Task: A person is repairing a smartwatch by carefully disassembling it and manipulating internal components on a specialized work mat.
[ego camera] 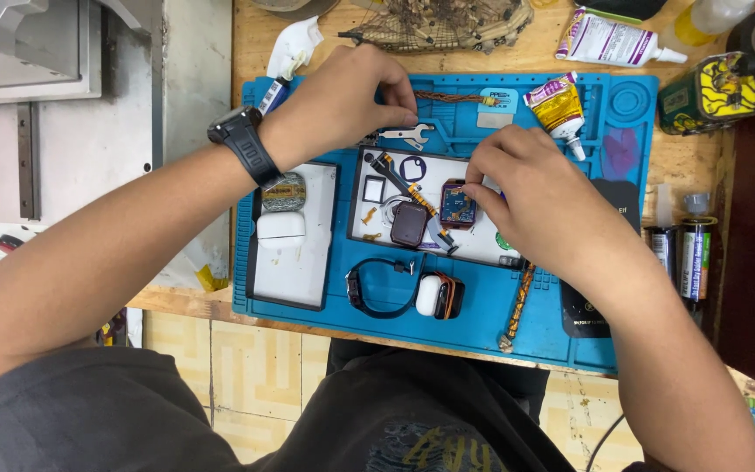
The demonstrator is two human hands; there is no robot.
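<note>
A wooden bench carries your blue silicone mat (482, 315), ribbed and soft. Your right hand (539, 201) pinches the small opened watch body (458, 204), on the white tray (482, 249) mid-mat. It looks light, rigid and fragile, its circuitry exposed; hold its edges. Your left hand (342, 100), fingers together, touches the mat's far edge above the metal wrench (408, 135); I can't tell whether it grips anything.
</note>
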